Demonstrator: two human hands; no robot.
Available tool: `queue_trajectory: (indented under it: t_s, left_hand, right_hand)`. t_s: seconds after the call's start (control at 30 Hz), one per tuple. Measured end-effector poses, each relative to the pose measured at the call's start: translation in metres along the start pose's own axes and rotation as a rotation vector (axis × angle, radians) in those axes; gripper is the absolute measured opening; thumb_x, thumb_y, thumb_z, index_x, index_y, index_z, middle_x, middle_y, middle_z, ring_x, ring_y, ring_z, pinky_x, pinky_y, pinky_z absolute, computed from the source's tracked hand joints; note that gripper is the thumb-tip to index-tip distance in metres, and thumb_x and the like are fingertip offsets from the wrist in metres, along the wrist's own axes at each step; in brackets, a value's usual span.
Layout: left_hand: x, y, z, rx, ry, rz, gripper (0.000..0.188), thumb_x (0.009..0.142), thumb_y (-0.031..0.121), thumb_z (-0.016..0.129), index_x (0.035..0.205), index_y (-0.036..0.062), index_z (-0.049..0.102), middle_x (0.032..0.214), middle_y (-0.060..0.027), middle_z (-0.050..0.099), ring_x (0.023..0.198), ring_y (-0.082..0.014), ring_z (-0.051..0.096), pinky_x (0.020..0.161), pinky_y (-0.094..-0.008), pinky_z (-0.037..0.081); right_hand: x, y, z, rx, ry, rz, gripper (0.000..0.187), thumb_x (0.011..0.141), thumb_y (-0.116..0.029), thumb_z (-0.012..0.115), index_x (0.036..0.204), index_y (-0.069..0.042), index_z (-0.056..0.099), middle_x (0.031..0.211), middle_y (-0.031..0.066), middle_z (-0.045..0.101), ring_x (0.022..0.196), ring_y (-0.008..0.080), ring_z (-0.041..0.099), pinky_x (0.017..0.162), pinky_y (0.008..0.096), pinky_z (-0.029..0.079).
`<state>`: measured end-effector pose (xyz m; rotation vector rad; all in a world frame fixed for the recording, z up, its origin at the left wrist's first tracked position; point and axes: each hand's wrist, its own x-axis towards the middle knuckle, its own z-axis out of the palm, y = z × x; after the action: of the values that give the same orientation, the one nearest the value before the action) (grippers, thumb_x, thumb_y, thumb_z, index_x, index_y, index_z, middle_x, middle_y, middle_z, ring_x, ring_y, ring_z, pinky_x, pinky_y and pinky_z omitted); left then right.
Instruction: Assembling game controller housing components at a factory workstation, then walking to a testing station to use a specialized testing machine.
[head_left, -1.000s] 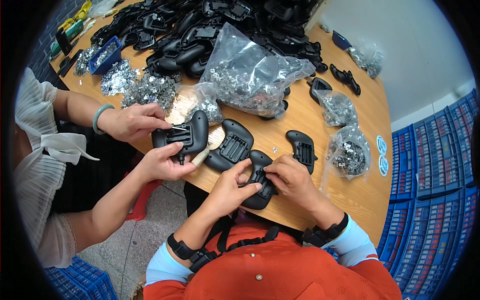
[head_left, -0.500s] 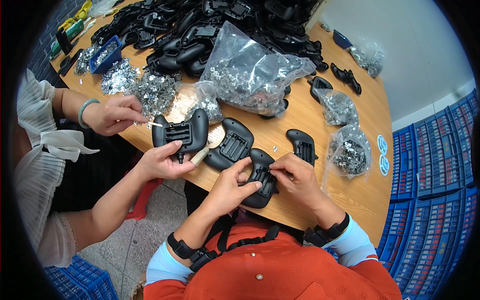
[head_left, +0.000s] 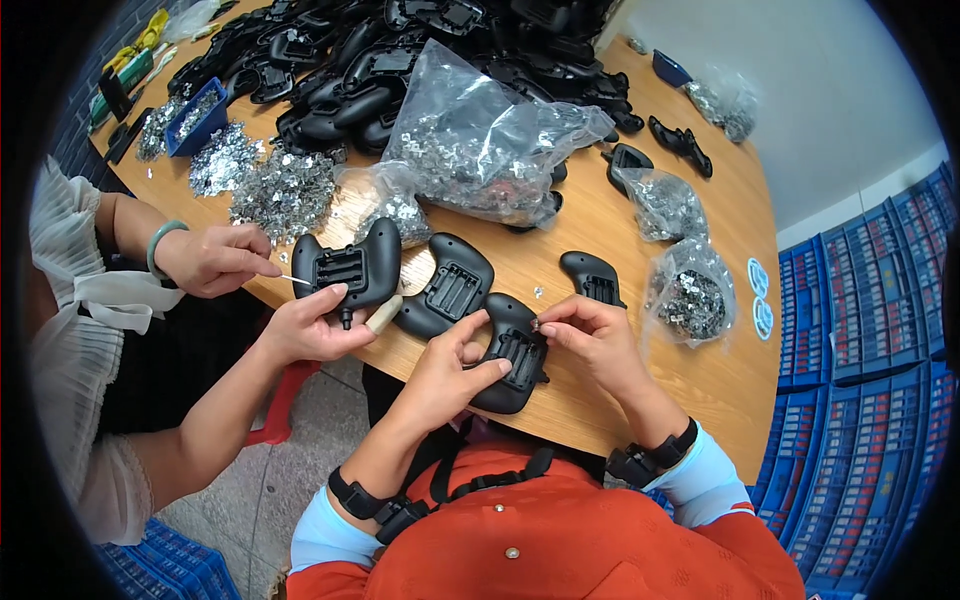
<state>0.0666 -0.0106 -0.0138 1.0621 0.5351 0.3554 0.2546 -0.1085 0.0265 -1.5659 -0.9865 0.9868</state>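
A black game controller shell [head_left: 520, 350] lies tilted at the table's near edge, its open battery compartment facing up. My left hand [head_left: 440, 375] grips its left side, thumb on the compartment's edge. Close to the shell's upper right side, my right hand [head_left: 592, 335] pinches a tiny metal piece [head_left: 536, 325], probably a battery contact; its exact shape is too small to tell. Two similar shells rest nearby: one shell [head_left: 447, 287] just to the left, another shell [head_left: 592, 277] beyond my right hand, partly hidden by it.
On the left, a co-worker's hand [head_left: 325, 325] holds another shell [head_left: 375, 262]; the other hand holds a thin stick. Metal pieces [head_left: 285, 190] lie heaped near a large clear bag [head_left: 480, 150]. Black shells [head_left: 340, 100] pile up behind. Smaller bags [head_left: 690, 300] and blue crates [head_left: 850, 330] are rightward.
My right fingertips have lifted from inside the battery compartment toward the shell's upper right edge, and the tiny metal piece now shows between them. The whole view has shifted slightly.
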Motion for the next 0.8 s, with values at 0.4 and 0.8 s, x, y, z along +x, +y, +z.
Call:
queue_trajectory:
  t_s: [0.4, 0.8]
  left_hand:
    - [0.001, -0.002, -0.001, 0.015, -0.007, 0.006, 0.067, 0.083, 0.004, 0.065, 0.139, -0.0067, 0.03, 0.09, -0.0095, 0.068, 0.079, -0.0088, 0.062, 0.067, -0.0219, 0.049]
    - [-0.001, 0.007, 0.0, 0.043, -0.04, -0.022, 0.068, 0.084, -0.002, 0.063, 0.14, -0.0084, 0.027, 0.097, -0.0096, 0.065, 0.087, -0.0104, 0.06, 0.074, -0.0224, 0.049]
  right_hand:
    - [-0.002, -0.001, 0.015, -0.521, 0.046, -0.392, 0.011, 0.077, 0.0, 0.068, 0.087, 0.0, 0.065, 0.081, 0.011, 0.062, 0.072, 0.0234, 0.062, 0.063, 0.03, 0.049]
    - [-0.002, 0.001, 0.021, -0.737, 0.053, -0.607, 0.014, 0.074, 0.0, 0.069, 0.085, -0.003, 0.06, 0.079, 0.0112, 0.058, 0.074, 0.0296, 0.059, 0.064, 0.0365, 0.048]
